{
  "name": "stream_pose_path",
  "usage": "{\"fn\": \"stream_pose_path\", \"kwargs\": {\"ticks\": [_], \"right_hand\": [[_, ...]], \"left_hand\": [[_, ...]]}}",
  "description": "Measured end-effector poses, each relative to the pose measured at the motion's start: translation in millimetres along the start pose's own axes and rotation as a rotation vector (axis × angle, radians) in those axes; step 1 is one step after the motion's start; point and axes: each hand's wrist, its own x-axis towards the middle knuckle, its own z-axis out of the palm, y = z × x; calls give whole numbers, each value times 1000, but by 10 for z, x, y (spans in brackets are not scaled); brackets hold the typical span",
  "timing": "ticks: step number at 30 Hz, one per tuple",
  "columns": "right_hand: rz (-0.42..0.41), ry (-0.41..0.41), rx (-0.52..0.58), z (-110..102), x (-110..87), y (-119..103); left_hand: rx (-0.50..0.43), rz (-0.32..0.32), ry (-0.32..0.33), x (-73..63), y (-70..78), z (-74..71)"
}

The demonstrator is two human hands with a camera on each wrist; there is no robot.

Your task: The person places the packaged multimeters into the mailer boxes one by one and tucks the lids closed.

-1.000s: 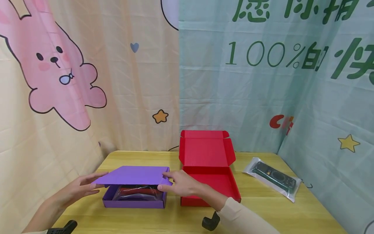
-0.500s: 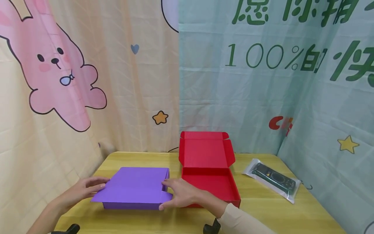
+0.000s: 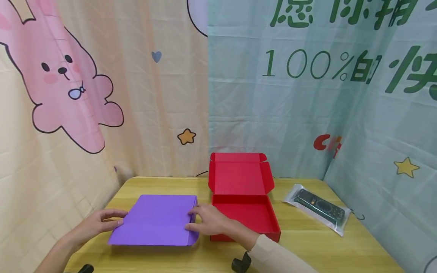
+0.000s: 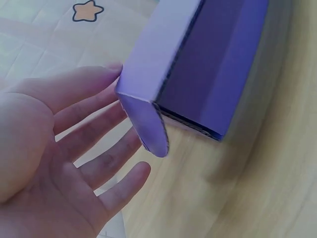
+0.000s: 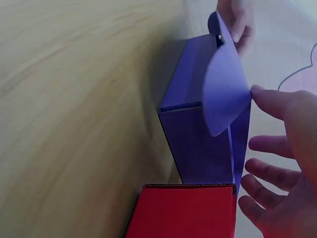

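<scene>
A purple cardboard box (image 3: 157, 216) sits on the left of the table, its lid lowered over the top and the front flap sloping down; what it contains is hidden. My left hand (image 3: 104, 223) is at the lid's left side, and in the left wrist view its thumb touches the lid corner beside a small side tab (image 4: 148, 126), the fingers extended. On the opposite side my right hand (image 3: 209, 220) has its thumb tip against the lid's edge by the rounded tab (image 5: 225, 91), with the other fingers loosely extended along the box's side.
Right of the purple box stands a red cardboard box (image 3: 244, 213), lid raised, nothing visible inside. Farther right lies a black multimeter-like device (image 3: 319, 206) in a clear plastic bag. Printed curtains hang behind the wooden table (image 3: 300, 252).
The purple lid has swung down, covering the bagged red item seen inside a second ago, and its front flap now tilts downward. Both hands have followed the lid down slightly.
</scene>
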Motion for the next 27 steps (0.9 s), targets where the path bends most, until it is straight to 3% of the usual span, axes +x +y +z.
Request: {"fn": "stream_pose_path", "kwargs": {"ticks": [10,14,19,21,24,27], "right_hand": [[-143,-175,-88,-38,290,54],[-190,-241,-60,-27,389,109],[-94,-316,82,-1,423,189],[-45,-347,124,-14,429,197],[9,-389,148,-66,451,168],[35,-417,143,-113,485,121]], "left_hand": [[74,18,34,14,-42,121],[84,21,45,21,-69,159],[98,93,67,34,-97,203],[121,85,100,35,-98,223],[141,-42,172,22,-84,272],[112,-217,230,-15,-57,334]]}}
